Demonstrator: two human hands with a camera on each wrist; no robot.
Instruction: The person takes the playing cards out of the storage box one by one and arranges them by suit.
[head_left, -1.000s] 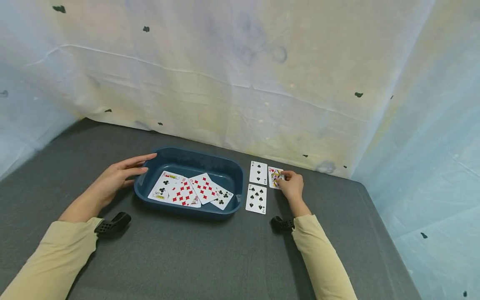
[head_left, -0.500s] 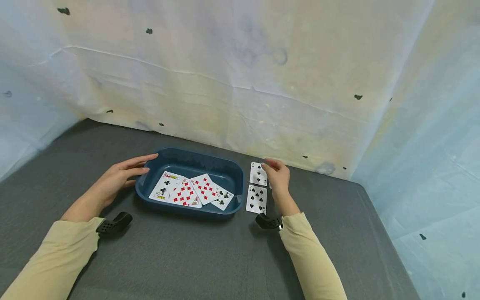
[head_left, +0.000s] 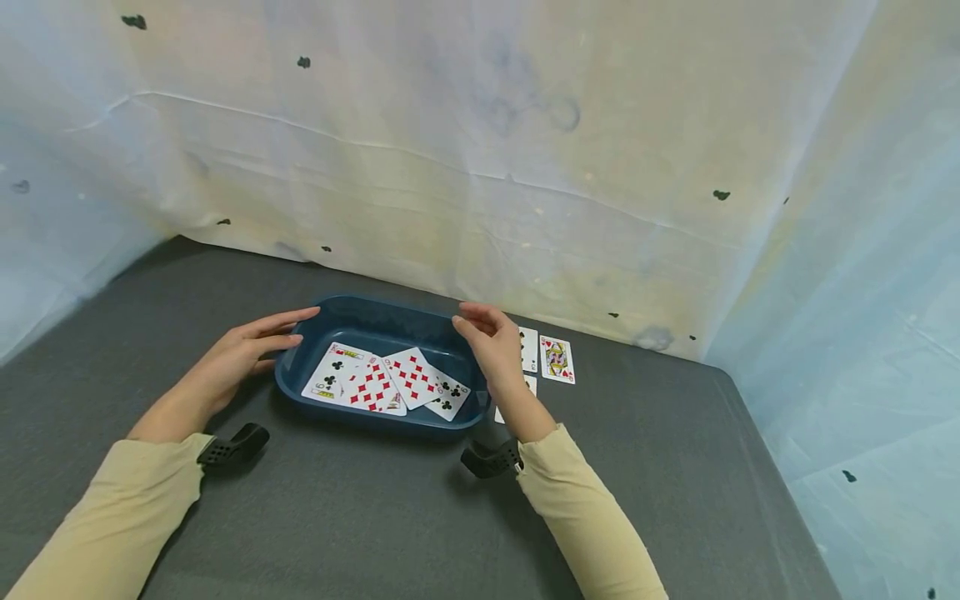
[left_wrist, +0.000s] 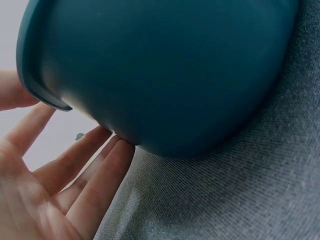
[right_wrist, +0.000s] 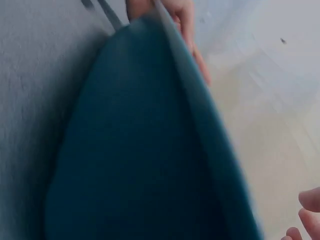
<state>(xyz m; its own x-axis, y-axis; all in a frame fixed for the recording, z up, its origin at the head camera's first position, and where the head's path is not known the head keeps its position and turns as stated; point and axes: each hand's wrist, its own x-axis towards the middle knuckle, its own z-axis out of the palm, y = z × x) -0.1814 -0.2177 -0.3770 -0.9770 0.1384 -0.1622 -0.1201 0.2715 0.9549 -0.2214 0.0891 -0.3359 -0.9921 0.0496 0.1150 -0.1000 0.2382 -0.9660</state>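
— Fingers (head_left: 281, 319) first: in the head view the left hand (head_left: 228, 362) is resting them, nearly straight, against the end of the blue, rounded-rectangular plastic tray (head_left: 375, 302). They aren't gripping it.

— And the right hand (head_left: 495, 350)?

— It's hovering over the opposite end, fingers loosely bent, holding nothing I'm seeing. The thin white playing cards (head_left: 412, 377) are lying inside, overlapping, on the tray's floor. Just beyond, a red-and-yellow court card (head_left: 557, 359) and black-pipped cards (head_left: 529, 350), partly hidden by the hand, are lying on the dark grey cloth-covered worktop (head_left: 360, 517).

— What's worrying you?

— The overlap: one pinch could be lifting two. A low forearm could be dragging those outside cards askew.

— Left wrist view?

— Fingertips are touching the outer wall. Too much push could be sliding the tray into the neighbouring cards.

— Right wrist?

— Blurred; fingertips are showing at the edge, apart from the rim, so a knock is possible.
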